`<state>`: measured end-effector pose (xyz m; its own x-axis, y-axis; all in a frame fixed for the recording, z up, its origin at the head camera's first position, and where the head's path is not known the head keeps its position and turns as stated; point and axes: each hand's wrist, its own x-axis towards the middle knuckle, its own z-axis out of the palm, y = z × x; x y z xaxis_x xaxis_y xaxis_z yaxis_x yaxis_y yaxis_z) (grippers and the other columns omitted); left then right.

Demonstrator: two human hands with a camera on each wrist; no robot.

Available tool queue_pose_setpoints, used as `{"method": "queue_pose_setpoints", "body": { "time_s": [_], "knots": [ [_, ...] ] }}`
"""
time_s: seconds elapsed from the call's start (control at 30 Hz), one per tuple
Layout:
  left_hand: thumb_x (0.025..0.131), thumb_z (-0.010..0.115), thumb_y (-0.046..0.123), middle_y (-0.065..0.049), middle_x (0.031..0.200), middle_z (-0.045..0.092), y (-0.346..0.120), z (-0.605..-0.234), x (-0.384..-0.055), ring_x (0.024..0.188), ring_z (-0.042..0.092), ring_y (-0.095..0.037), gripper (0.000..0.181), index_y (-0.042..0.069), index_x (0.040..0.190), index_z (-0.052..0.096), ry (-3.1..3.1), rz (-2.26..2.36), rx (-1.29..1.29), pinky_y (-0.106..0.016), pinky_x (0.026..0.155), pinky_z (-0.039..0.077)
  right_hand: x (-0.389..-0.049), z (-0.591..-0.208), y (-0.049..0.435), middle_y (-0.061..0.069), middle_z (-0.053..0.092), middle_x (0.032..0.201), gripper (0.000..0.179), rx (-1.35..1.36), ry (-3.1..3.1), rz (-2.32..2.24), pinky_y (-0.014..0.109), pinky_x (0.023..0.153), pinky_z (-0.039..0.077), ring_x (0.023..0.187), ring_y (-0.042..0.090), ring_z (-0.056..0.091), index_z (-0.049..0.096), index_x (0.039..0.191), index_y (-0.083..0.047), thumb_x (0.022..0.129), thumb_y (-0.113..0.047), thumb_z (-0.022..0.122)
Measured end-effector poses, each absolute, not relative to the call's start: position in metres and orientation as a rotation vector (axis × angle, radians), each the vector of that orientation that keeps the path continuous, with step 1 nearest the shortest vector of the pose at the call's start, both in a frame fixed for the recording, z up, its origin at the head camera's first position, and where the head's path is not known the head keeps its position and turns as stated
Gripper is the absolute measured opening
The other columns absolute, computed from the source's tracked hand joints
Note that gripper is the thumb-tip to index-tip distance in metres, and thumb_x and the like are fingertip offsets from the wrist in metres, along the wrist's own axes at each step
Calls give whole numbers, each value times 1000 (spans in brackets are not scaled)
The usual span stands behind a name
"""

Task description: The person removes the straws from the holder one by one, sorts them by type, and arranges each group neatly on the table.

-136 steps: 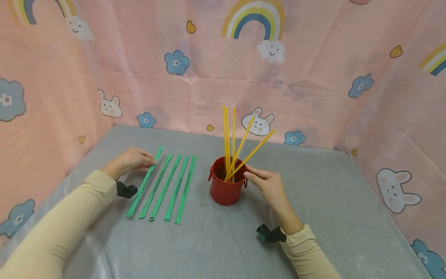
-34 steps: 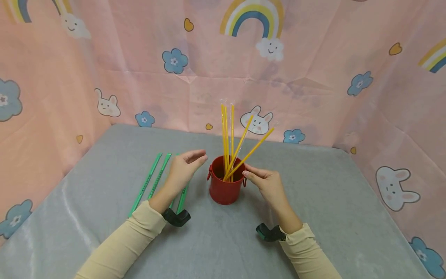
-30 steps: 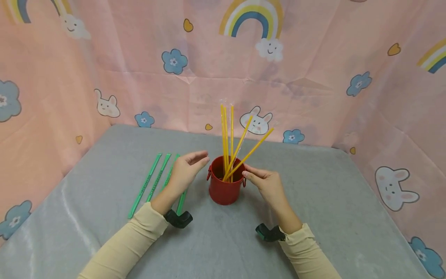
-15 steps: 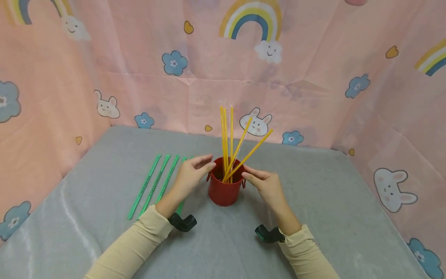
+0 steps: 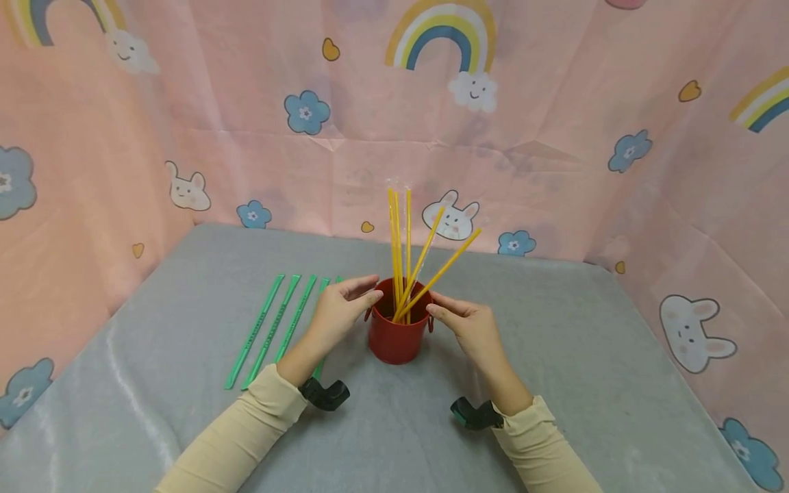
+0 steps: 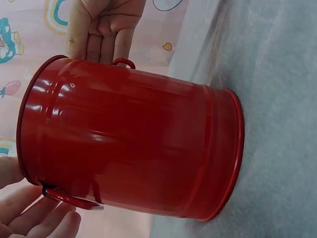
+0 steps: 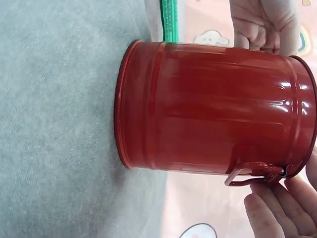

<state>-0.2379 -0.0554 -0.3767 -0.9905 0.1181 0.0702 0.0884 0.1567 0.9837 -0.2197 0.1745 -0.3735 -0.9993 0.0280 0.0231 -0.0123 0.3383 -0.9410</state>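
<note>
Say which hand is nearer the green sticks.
Left. The left hand is at the side of the red bucket facing the green sticks; the right hand is on the bucket's opposite side.

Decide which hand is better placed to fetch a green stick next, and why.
Probably the left hand: it's on the same side of the red bucket as the green sticks, while the right hand holds the opposite rim.

Centre-left in the head view, your left hand [image 5: 335,311] and wrist partly hide the two rightmost slim green wrapped straws [image 5: 319,369]; their print is too small to read. Mid-frame, the glossy red cylindrical bucket [image 5: 396,342] hides the lower ends of the thin yellow straws [image 5: 424,257]. The bottom edge crops your beige sleeves [image 5: 237,428].
</note>
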Motion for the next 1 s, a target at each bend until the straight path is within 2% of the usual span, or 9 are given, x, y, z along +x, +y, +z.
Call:
{"method": "queue_pose_setpoints", "body": {
  "time_s": [0.33,0.63,0.77,0.83,1.0],
  "knots": [
    [94,71,24,-8,133,66,-56,-381,-238,125,62,-23,40,9,131,67,2395,1998,218,-41,101,53,-221,-374,175,12,69,125,40,-33,-2530,1810,42,107,48,124,24,62,68,128,-9,92,-23,74],
    [94,70,25,-8,126,71,-55,-382,-237,115,64,-20,34,14,126,70,2409,1975,196,-27,84,51,-223,-369,177,10,69,126,41,-103,-2487,1857,40,105,50,123,22,63,69,128,-9,92,-29,73],
    [94,70,26,-8,124,72,-55,-382,-237,102,63,-16,33,15,126,71,2401,1970,178,-25,70,44,-224,-364,177,11,70,125,42,-120,-2451,1833,38,104,51,120,22,65,68,129,-8,91,-28,74],
    [94,70,26,-8,123,72,-55,-382,-237,90,59,-14,33,16,126,71,2402,1969,175,-25,63,39,-225,-362,177,11,70,126,43,-127,-2434,1822,37,103,51,119,22,66,68,129,-9,91,-27,74],
    [94,70,26,-10,121,72,-55,-381,-238,61,38,-15,33,16,126,71,2396,1977,174,-25,51,29,-229,-359,176,10,70,126,44,-166,-2384,1876,34,101,52,114,15,68,68,130,-11,91,-29,75]
  ]
}}
